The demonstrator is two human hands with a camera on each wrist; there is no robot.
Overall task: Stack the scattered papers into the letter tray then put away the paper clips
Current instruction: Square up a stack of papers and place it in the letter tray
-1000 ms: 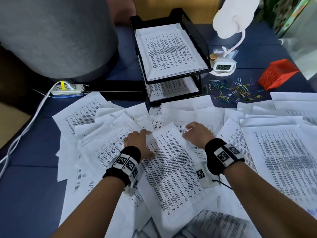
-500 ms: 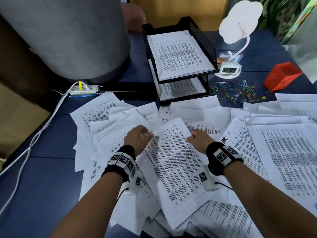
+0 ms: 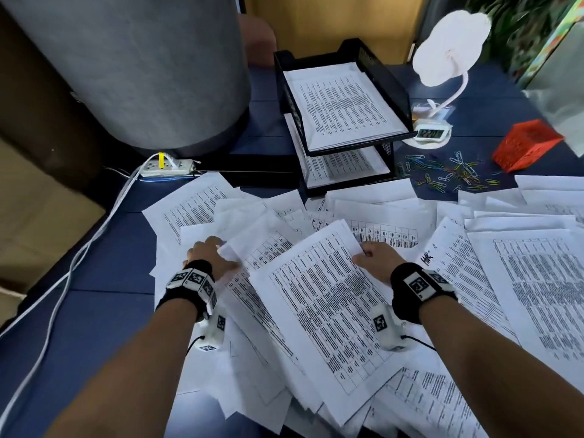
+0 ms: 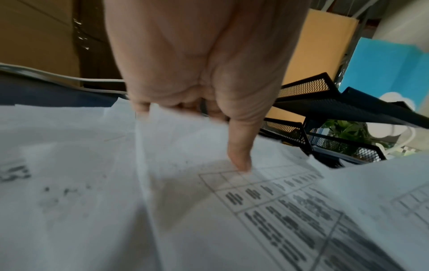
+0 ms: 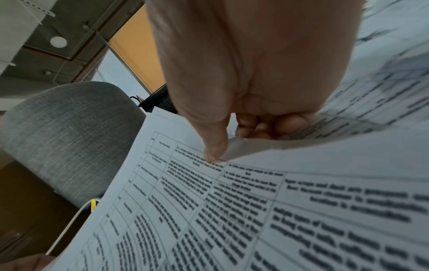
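Blue desk (image 3: 94, 311) shows bare along its left edge and between the black letter tray (image 3: 384, 74) and the orange mesh box (image 3: 526, 145), where coloured paper clips (image 3: 448, 177) lie scattered. White papers (image 3: 521, 279) sprawl across the near half. One printed sheet (image 3: 319, 308), long axis running toward the tray, is pinched at its far right corner by the right hand (image 3: 376, 263). The left hand (image 3: 210, 257) pinches a neighbouring sheet's corner (image 4: 176, 132), thumb on top.
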